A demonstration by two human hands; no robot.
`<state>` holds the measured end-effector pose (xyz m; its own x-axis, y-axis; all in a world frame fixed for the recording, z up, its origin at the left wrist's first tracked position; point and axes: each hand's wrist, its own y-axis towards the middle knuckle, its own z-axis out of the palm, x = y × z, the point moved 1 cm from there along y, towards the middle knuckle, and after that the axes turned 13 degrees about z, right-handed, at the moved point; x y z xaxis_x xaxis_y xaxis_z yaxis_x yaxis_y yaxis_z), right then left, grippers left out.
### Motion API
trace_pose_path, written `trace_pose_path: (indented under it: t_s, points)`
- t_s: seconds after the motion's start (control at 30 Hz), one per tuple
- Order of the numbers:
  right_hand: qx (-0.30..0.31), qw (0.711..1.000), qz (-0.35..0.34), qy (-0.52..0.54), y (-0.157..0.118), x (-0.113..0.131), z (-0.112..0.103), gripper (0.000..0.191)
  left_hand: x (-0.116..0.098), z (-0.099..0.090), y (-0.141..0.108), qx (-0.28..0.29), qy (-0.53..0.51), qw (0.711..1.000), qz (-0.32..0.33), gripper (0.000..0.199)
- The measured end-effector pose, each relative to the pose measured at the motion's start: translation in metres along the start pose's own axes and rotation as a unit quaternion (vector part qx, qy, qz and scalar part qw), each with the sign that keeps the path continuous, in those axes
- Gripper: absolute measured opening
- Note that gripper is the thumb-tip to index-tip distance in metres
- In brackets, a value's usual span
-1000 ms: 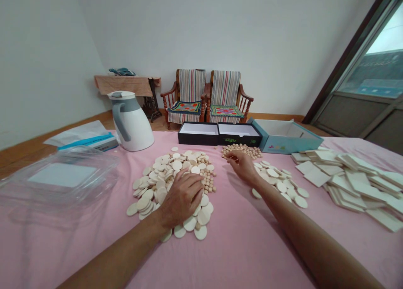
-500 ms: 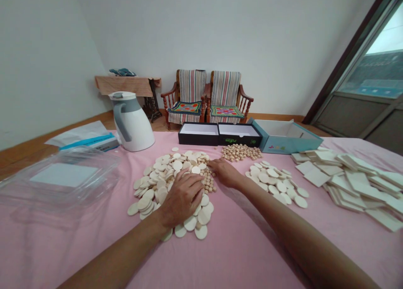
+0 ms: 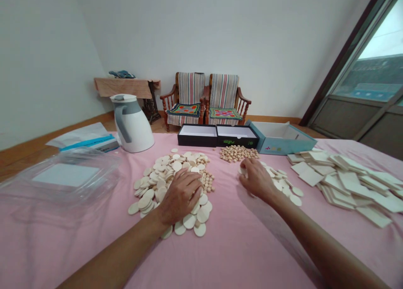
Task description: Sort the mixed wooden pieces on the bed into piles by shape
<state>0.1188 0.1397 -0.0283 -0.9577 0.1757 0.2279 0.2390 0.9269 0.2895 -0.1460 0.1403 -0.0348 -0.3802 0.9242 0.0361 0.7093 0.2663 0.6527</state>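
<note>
My left hand [image 3: 181, 196] lies palm down on a mixed pile of pale round wooden discs [image 3: 150, 193], its fingers stretched out over them. Small wooden balls [image 3: 208, 182] show along the right side of this pile. My right hand [image 3: 257, 179] is at the left edge of a smaller group of wooden discs [image 3: 282, 183], its fingers bent and pinched together. A pale disc edge shows at its fingertips, mostly hidden by the fingers. Just behind that hand sits a heap of wooden balls [image 3: 236, 153].
Behind the heaps stand two black box trays [image 3: 197, 141] and a light blue box [image 3: 277, 148]. Square wooden tiles [image 3: 343, 178] are stacked loosely at right. A white-grey jug [image 3: 135, 127] and a clear plastic container [image 3: 66, 175] occupy the left. Pink cloth [image 3: 233, 247] covers the table.
My right hand has moved right, from the right edge of the mixed pile to the smaller disc group. My left hand stays on the mixed pile.
</note>
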Motion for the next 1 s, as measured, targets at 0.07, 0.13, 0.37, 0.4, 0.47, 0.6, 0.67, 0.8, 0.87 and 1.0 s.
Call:
trace_pose_path:
  t_s: [0.07, 0.13, 0.37, 0.4, 0.47, 0.6, 0.67, 0.8, 0.87, 1.0]
  points:
    - [-0.053, 0.998, 0.027, 0.002, -0.007, -0.010, -0.004, 0.027, 0.000, -0.001, 0.000, -0.003, -0.001, 1.000, 0.001, 0.016]
    - [-0.085, 0.995, 0.018, 0.048, -0.015, -0.012, -0.001, 0.029, -0.001, -0.002, 0.001, -0.004, -0.004, 1.000, 0.002, 0.016]
    - [0.017, 0.975, -0.108, 0.194, -0.046, 0.022, 0.026, 0.020, 0.006, -0.011, 0.002, -0.054, -0.001, 0.998, -0.016, 0.015]
    - [0.030, 0.972, -0.125, 0.199, -0.049, 0.026, 0.027, 0.019, 0.008, -0.012, 0.002, -0.065, 0.001, 0.998, -0.021, 0.014]
    - [0.047, 0.964, -0.163, 0.207, -0.054, 0.030, 0.027, 0.018, 0.012, -0.014, 0.001, -0.081, 0.004, 0.996, -0.035, 0.014]
    - [0.073, 0.944, -0.211, 0.242, -0.063, 0.037, 0.018, 0.019, 0.016, -0.014, -0.001, -0.084, 0.006, 0.995, -0.057, 0.015]
    - [0.089, 0.935, -0.228, 0.258, -0.069, 0.044, 0.015, 0.020, 0.016, -0.012, -0.001, -0.076, 0.003, 0.995, -0.059, 0.015]
    - [0.097, 0.929, -0.234, 0.271, -0.078, 0.061, 0.016, 0.021, 0.012, -0.009, 0.000, -0.052, -0.001, 0.997, -0.050, 0.013]
    - [0.095, 0.933, -0.225, 0.265, -0.079, 0.067, 0.019, 0.018, 0.010, -0.008, 0.000, -0.039, -0.002, 0.998, -0.043, 0.012]
    - [0.094, 0.939, -0.226, 0.243, -0.071, 0.073, 0.021, 0.015, 0.009, -0.006, -0.001, -0.021, -0.006, 0.999, -0.028, 0.011]
